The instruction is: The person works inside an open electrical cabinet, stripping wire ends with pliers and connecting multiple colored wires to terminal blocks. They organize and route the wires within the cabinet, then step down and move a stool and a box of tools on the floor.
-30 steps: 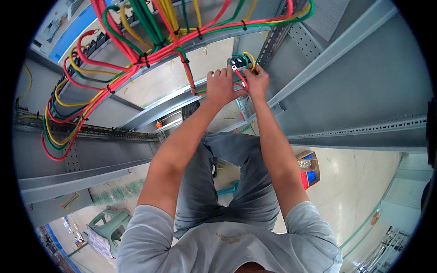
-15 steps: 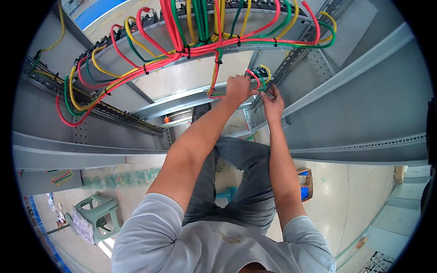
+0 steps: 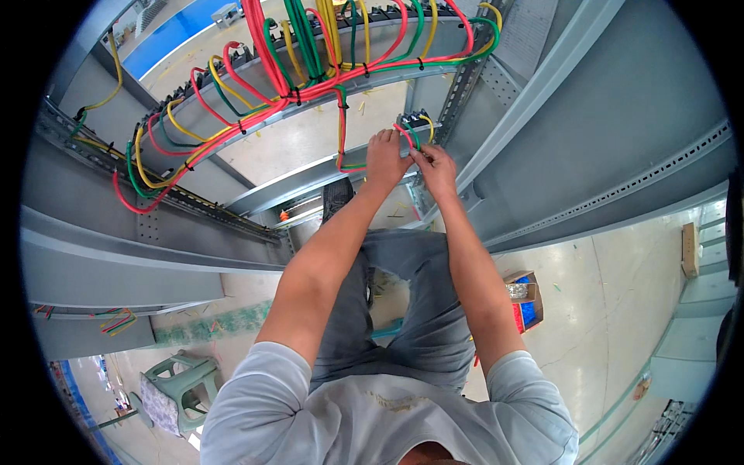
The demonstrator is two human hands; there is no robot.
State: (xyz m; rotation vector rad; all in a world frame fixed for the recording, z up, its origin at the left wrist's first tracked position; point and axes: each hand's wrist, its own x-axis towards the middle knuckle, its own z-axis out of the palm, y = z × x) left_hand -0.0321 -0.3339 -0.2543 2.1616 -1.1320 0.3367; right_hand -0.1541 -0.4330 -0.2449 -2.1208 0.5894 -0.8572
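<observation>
Both my arms reach up into a grey metal cabinet frame (image 3: pixel 604 132). My left hand (image 3: pixel 385 159) and my right hand (image 3: pixel 436 169) sit close together at a small dark terminal block (image 3: pixel 417 122) on a perforated rail. Short red, green and yellow wire ends (image 3: pixel 411 136) loop out of the block between my fingers. My left hand pinches the red and green wires; my right hand's fingertips grip the wires just beside it. A tied bundle of red, green and yellow cables (image 3: pixel 310 85) runs overhead from the left and drops toward the block.
More cable loops (image 3: pixel 155 163) hang along a perforated rail (image 3: pixel 194 203) at left. On the floor below are a green plastic stool (image 3: pixel 177 387) at lower left and an open cardboard box (image 3: pixel 525 298) with small parts at right. Cut wire scraps (image 3: pixel 116 322) lie on a ledge.
The view has tilted down and left, so my hands and the terminal block now sit lower and more central. My hands stay together on the same wires at the block.
</observation>
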